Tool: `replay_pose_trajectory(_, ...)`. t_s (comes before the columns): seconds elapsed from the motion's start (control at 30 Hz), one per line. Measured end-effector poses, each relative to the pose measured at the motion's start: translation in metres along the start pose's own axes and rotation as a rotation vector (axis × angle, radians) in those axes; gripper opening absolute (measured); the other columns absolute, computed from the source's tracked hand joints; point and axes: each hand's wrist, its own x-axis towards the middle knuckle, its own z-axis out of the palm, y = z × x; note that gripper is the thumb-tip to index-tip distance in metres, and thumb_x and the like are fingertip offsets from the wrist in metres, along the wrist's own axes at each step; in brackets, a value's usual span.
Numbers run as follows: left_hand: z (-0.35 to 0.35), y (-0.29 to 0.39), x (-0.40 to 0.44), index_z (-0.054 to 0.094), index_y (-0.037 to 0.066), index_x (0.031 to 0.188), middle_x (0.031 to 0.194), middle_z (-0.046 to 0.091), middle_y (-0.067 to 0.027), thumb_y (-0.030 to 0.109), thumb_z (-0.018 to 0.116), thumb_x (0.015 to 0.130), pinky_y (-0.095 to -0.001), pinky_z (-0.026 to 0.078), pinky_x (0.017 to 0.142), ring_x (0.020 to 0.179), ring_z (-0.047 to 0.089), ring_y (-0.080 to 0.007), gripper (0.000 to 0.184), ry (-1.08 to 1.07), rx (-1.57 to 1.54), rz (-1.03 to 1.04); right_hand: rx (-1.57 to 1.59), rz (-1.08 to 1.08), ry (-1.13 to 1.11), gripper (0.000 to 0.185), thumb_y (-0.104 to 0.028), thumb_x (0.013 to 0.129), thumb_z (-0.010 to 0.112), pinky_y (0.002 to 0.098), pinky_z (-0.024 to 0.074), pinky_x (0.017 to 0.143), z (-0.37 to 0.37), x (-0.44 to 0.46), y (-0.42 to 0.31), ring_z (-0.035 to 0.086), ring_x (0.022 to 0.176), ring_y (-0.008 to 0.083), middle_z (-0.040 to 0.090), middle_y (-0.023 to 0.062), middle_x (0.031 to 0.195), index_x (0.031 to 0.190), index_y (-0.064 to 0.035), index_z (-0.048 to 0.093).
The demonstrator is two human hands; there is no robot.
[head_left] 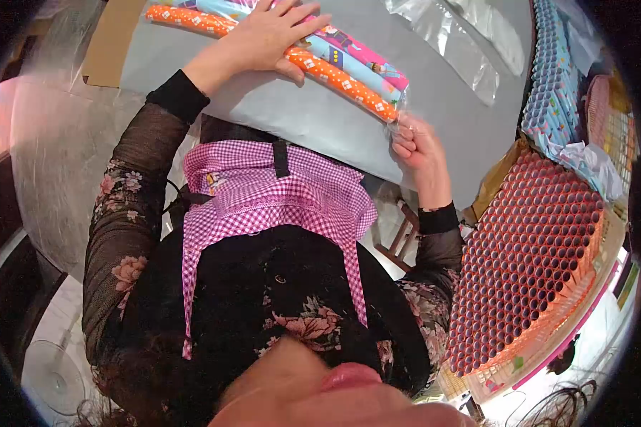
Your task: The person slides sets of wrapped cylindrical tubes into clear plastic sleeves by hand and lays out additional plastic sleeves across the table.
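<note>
Side by side on the grey tabletop lie three patterned wrapping paper rolls: an orange roll with white figures, a light blue roll and a pink roll. Clear plastic film appears to surround them. My left hand rests across the middle of the rolls, fingers spread and pressing down from above. At their right end, my right hand is closed, its fingertips pinching the crinkled end of the clear plastic sleeve. The rolls' far left ends run partly out of view.
Clear plastic sleeves lie on the table's far right. Beside my right arm stands a big stack of orange rolls, ends facing up, with a stack of blue rolls behind it. A cardboard piece sits at the left.
</note>
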Motion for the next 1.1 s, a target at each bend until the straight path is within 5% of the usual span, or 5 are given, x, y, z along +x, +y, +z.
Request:
replay_pose_trajectory(0.2, 0.034, -0.017, 0.0, 0.043, 0.005, 0.139, 0.136, 0.047, -0.0201, 0.066, 0.073, 0.062, -0.0583, 0.031, 0.107, 0.13, 0.041, -0.0409, 0.103, 0.468, 0.089, 0.229, -0.032, -0.114, 0.09, 0.013, -0.008, 0.089, 0.06, 0.0223, 0.0257, 0.032, 0.016, -0.008, 0.005, 0.031, 0.036, 0.0048, 0.041, -0.0055, 0.055, 0.08, -0.0102, 0.051)
replay_pose_trajectory(0.27, -0.012, 0.003, 0.004, 0.043, 0.005, 0.139, 0.136, 0.047, -0.0202, 0.067, 0.073, 0.062, -0.058, 0.03, 0.108, 0.13, 0.041, -0.041, 0.103, -0.076, 0.027, -0.014, -0.059, -0.15, 0.13, 0.014, -0.008, 0.089, 0.06, 0.0227, 0.026, 0.033, 0.017, -0.008, 0.005, 0.032, 0.036, 0.0052, 0.041, -0.0053, 0.055, 0.079, -0.0106, 0.05)
replay_pose_trajectory(0.6, 0.04, -0.022, -0.003, 0.043, 0.005, 0.138, 0.138, 0.047, -0.0194, 0.067, 0.071, 0.063, -0.0579, 0.031, 0.107, 0.131, 0.04, -0.0412, 0.102, 0.476, 0.076, 0.249, 0.091, 0.019, 0.222, 0.015, -0.013, 0.088, 0.058, 0.0225, 0.0221, 0.031, 0.003, -0.005, 0.001, 0.027, 0.035, 0.0055, 0.037, -0.0066, 0.052, 0.077, -0.0133, 0.048)
replay_pose_trajectory(0.67, -0.005, -0.002, 0.0, 0.043, 0.005, 0.138, 0.139, 0.046, -0.0194, 0.066, 0.072, 0.064, -0.0576, 0.031, 0.107, 0.133, 0.038, -0.042, 0.101, -0.082, 0.026, -0.001, 0.096, 0.016, 0.211, 0.015, -0.014, 0.089, 0.059, 0.0226, 0.0223, 0.032, 0.0, -0.004, 0.002, 0.027, 0.036, 0.0056, 0.037, -0.0068, 0.052, 0.078, -0.0127, 0.049)
replay_pose_trajectory(1.1, 0.036, -0.016, -0.011, 0.041, 0.014, 0.142, 0.138, 0.048, -0.0119, 0.063, 0.079, 0.053, -0.0556, 0.027, 0.108, 0.131, 0.04, -0.0357, 0.108, 0.065, -0.046, -0.025, -0.209, -0.219, 0.253, 0.006, -0.012, 0.092, 0.056, 0.0238, 0.0248, 0.04, 0.008, -0.025, 0.011, 0.03, 0.043, 0.0065, 0.038, -0.0046, 0.058, 0.087, -0.0091, 0.053)
